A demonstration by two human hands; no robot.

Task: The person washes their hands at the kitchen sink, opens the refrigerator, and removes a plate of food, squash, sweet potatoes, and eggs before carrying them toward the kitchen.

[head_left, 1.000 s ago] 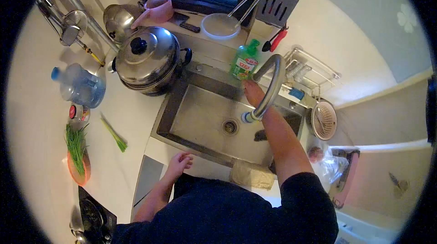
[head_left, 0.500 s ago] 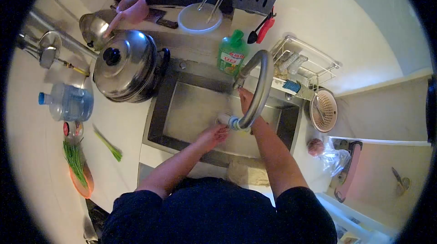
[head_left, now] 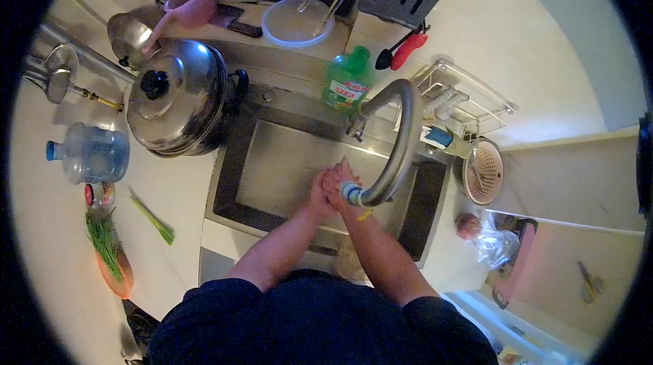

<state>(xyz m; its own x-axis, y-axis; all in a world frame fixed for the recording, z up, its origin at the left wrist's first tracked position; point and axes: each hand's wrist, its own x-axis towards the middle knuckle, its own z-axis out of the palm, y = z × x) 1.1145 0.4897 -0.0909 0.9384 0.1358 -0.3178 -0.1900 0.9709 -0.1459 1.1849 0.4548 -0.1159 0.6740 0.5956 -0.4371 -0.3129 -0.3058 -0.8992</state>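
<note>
Head view: left hand (head_left: 320, 191) and right hand (head_left: 343, 176) meet over the sink (head_left: 272, 169), fingers bunched together; cannot tell how far they curl or whether anything lies between. Faucet (head_left: 412, 132) arcs in from the right, its outlet (head_left: 352, 193) overlapping the right wrist in view. Judged best: wrists loose and low within the sink walls, palms under the outlet without knocking it.

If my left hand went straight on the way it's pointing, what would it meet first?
Your left hand would meet your right hand first; they appear to be touching over the sink, though the overlap leaves depth unclear.
</note>
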